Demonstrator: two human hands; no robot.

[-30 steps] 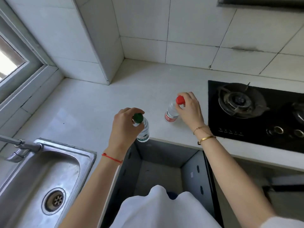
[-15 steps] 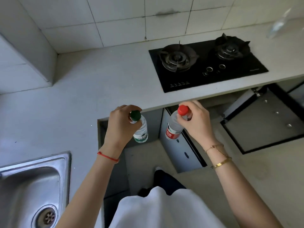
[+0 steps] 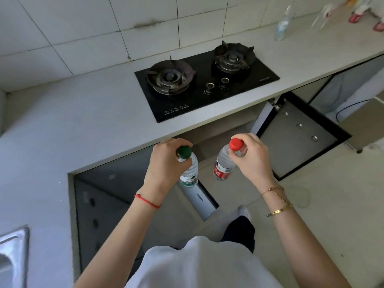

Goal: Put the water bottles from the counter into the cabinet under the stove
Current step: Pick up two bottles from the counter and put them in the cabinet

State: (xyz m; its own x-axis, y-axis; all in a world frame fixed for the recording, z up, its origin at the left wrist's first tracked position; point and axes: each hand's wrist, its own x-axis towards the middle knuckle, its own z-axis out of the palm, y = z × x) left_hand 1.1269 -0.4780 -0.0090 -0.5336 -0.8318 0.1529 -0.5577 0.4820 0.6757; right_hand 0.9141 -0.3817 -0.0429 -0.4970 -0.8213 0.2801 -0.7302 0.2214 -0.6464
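Note:
My left hand (image 3: 164,163) grips the neck of a clear water bottle with a green cap and green label (image 3: 190,175). My right hand (image 3: 252,157) holds a clear bottle with a red cap and red label (image 3: 223,166) by its top. Both bottles hang upright in the air, just in front of the counter edge (image 3: 133,150) and below the black gas stove (image 3: 205,84). The cabinet under the stove (image 3: 224,129) stands open, with its grey door (image 3: 295,138) swung out to the right. Two more clear bottles (image 3: 283,22) stand on the counter at the far right.
A second open cabinet (image 3: 116,196) is below the counter at the left, with its door edge (image 3: 199,198) between the bottles and my legs. A steel sink (image 3: 12,254) is at the bottom left. Tiled wall behind the stove. A person's red-slippered feet (image 3: 365,19) show at the top right.
Both bottles have been lifted off the counter and carried out past its edge. My view has swung right, from the sink side toward the stove and its open cabinet.

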